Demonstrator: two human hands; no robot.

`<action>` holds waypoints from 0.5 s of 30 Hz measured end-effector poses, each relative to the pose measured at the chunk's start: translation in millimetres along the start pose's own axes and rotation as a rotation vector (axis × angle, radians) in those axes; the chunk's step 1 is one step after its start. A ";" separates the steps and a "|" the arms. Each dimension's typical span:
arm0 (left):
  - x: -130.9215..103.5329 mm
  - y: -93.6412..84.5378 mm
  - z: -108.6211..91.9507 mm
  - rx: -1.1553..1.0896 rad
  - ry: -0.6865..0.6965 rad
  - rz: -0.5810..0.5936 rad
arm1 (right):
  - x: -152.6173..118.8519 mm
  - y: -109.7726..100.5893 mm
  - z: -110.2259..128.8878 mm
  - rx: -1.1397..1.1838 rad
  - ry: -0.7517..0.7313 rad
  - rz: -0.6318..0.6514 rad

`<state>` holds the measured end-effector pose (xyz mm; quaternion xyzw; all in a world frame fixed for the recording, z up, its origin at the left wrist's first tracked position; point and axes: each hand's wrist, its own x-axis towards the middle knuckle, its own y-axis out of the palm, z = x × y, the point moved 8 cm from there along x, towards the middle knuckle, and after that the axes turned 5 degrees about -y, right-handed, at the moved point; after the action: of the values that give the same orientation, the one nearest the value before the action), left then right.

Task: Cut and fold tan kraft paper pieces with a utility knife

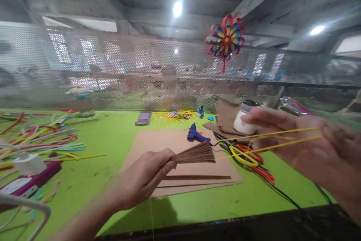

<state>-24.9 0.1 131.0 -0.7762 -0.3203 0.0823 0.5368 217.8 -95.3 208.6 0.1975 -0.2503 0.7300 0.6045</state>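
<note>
My left hand (149, 173) is closed on the narrow end of a fan-shaped bundle of brown pleated paper (197, 153), holding it above a brown cardboard sheet (166, 141). The bundle's wide end points right. My right hand (304, 154), blurred, is raised at the right with a yellow thread (282, 132) drawn across it in taut strands. Those strands run left toward the bundle; where they end there is hard to make out. A blue glue gun (194, 134) lies on the cardboard just behind the bundle. Tools with yellow and orange handles (245, 160) lie between my hands.
Coloured fuzzy stems (56, 132) and a purple power strip (47, 175) lie on the left of the green table (98, 181). Behind stand a small blue bottle (200, 112), a white jar (244, 118) and folded brown paper (227, 117). A flower pinwheel (226, 40) hangs before the mesh screen.
</note>
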 end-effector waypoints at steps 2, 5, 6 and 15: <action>-3.2 4.4 -1.2 -0.020 0.016 0.007 | 4.8 11.7 2.9 0.116 -0.060 -0.019; -7.6 6.2 -1.8 -0.002 0.023 -0.015 | 8.0 27.4 -4.0 0.193 0.002 0.079; -8.7 6.9 -2.6 0.020 0.031 -0.022 | 7.4 27.0 -8.1 0.180 0.032 0.076; -9.1 15.8 -7.0 0.165 0.089 -0.065 | -16.2 -27.8 -25.6 -0.086 0.145 -0.334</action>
<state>-22.3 -14.2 117.8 -0.7213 -0.3130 0.0564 0.6153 248.5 -88.5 182.1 0.1573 -0.2008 0.6203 0.7417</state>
